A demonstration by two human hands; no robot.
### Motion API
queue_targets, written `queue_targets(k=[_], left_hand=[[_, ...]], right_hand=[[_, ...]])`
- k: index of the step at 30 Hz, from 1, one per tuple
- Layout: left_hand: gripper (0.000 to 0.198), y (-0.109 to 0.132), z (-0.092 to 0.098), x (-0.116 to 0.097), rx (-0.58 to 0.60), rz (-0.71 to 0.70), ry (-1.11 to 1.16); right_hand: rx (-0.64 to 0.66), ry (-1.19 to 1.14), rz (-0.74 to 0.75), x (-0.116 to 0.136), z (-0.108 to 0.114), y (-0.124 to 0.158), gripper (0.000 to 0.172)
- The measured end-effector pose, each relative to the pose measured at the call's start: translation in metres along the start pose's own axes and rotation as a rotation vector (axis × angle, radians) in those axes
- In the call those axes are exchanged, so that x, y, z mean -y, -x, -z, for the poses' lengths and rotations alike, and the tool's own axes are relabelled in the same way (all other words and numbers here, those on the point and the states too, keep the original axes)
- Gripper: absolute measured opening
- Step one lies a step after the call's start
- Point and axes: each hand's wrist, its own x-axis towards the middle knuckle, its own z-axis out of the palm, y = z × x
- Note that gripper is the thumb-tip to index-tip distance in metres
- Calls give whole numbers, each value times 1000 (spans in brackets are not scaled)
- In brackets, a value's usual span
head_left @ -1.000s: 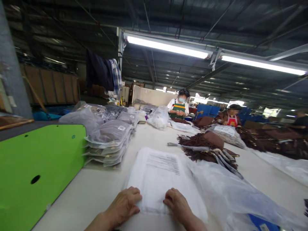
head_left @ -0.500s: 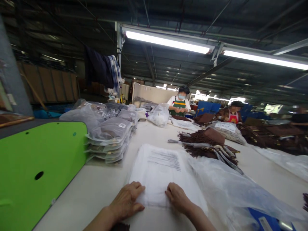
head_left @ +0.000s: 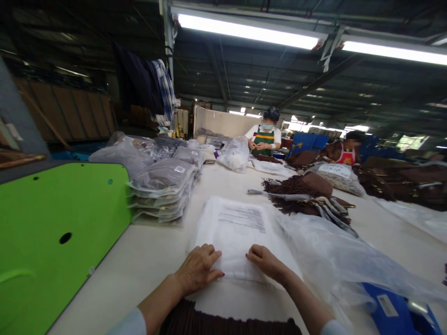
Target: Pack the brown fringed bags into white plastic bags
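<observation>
A flat pile of white plastic bags (head_left: 240, 242) with printed lines lies on the bench (head_left: 139, 260) straight ahead, and 2 bare hands rest on its near part. The left hand (head_left: 200, 267) lies with its thumb spread away from the fingers at the near left corner; the right hand (head_left: 263, 260) has its fingers curled towards the thumb on the right, and whether it pinches a layer of plastic I cannot tell. Some of the bagging looks done: at least 4 filled bags (head_left: 160, 186), the top 1 carrying a white label, sit stacked beside the green panel (head_left: 63, 246). Much appears left, since brown fringed goods (head_left: 310, 186) lie unbagged beyond the clear plastic sheet (head_left: 324, 251), and a dark fringed piece (head_left: 223, 325) lies at the near edge, between the forearms, outside any bag. The white bags under the hands look flat, so I judge them unfilled
</observation>
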Motion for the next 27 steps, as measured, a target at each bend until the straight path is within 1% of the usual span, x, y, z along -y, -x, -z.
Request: queue_targets(k=[4, 9, 15, 17, 20, 23, 27], left_hand=[[34, -9, -4, -11, -39, -42, -46], [15, -21, -6, -17, -31, -72, -122], [15, -22, -7, -14, 23, -104, -173], [13, -20, -7, -16, 19, -110, -174], [17, -20, -5, -20, 7, -116, -158], [21, -22, -3, -21, 14, -87, -135], [21, -28, -2, -18, 13, 21, -85]], right_hand=[[-6, -59, 5, 0, 0, 0, 24], [-13, -97, 12, -3, -2, -1, 20], [-32, -98, 22, -10, -7, -3, 18], [-38, -103, 27, -11, -8, -3, 18], [-41, -105, 26, -10, -8, -2, 18], [-38, -97, 23, -7, -7, -1, 20], [-36, -94, 21, -4, -6, 1, 21]])
